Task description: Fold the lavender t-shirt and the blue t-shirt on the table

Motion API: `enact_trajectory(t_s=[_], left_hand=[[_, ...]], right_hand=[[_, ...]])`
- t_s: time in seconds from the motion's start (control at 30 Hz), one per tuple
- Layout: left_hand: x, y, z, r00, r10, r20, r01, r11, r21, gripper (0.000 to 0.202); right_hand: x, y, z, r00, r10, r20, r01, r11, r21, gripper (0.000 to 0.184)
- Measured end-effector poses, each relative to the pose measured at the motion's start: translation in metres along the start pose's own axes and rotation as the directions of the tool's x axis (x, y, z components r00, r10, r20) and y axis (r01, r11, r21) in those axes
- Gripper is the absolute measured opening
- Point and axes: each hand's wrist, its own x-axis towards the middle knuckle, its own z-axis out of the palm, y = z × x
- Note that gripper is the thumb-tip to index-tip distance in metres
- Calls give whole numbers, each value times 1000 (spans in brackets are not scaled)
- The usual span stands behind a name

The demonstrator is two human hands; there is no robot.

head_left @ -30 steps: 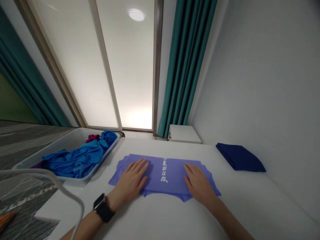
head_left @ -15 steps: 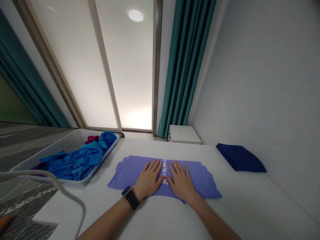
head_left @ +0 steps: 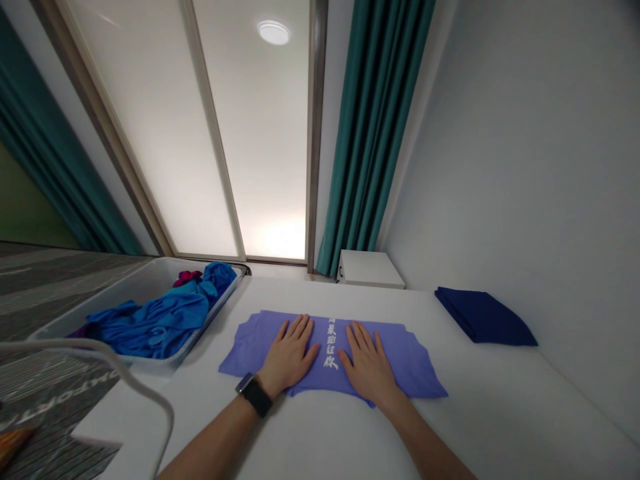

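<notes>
Periwinkle folded shirt (head_left: 250, 353) is being pressed flat on the white table (head_left: 480, 413) by the left hand (head_left: 289, 357) and right hand (head_left: 367, 367), fingers spread, released, not grasping; plastic bin (head_left: 213, 313) of blue clothes (head_left: 160, 320) lying just beside.

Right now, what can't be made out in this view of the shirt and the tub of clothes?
In the head view:
- The shirt's middle: hidden under the left hand and right hand.
- The red cloth in the tub: mostly hidden by blue clothes.
- The orange thing: cut off by the picture's left edge.
</notes>
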Motion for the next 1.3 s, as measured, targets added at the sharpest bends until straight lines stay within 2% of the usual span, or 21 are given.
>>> enact_trajectory(t_s=[0.13, 0.23, 0.47, 0.57, 0.67, 0.73, 0.87, 0.97, 1.13, 1.3], left_hand=[[-9, -25, -5, 997, -80, 20, 79, 995, 53, 58], [-17, -40, -9, 995, -99, -9, 99, 992, 78, 56], [-27, -63, -12, 953, -302, -8, 300, 945, 133, 59], [-27, -69, -12, 943, -333, -8, 331, 933, 140, 57], [-26, -63, -14, 952, -296, -74, 304, 939, 158, 55], [-23, -50, -16, 969, -220, -109, 235, 959, 158, 54], [-8, -14, -14, 999, -4, -46, 7, 998, 66, 55], [5, 6, -6, 996, 89, -6, -89, 996, 9, 55], [11, 7, 7, 997, 82, 12, -81, 996, -20, 55], [10, 5, 5, 998, 62, 23, -61, 998, -28, 55]], right_hand=[[-3, 3, 0, 1000, 9, -11, -9, 1000, -6, 67], [-4, 3, 0, 1000, 10, -16, -10, 1000, -3, 67], [-4, 2, -1, 1000, 16, -13, -16, 1000, 0, 67], [-4, 2, -1, 1000, 20, -11, -20, 1000, -7, 67], [-3, 2, 0, 1000, 19, -11, -19, 1000, -11, 67], [-2, 3, 0, 1000, 20, -12, -20, 1000, -10, 67], [-2, 2, -1, 1000, 26, -16, -26, 1000, -14, 66], [-3, 0, -2, 999, 24, -21, -24, 1000, -9, 65], [-1, 9, -2, 998, 60, -27, -60, 998, 3, 66], [3, 46, -3, 977, 199, -81, -204, 976, -72, 67]])
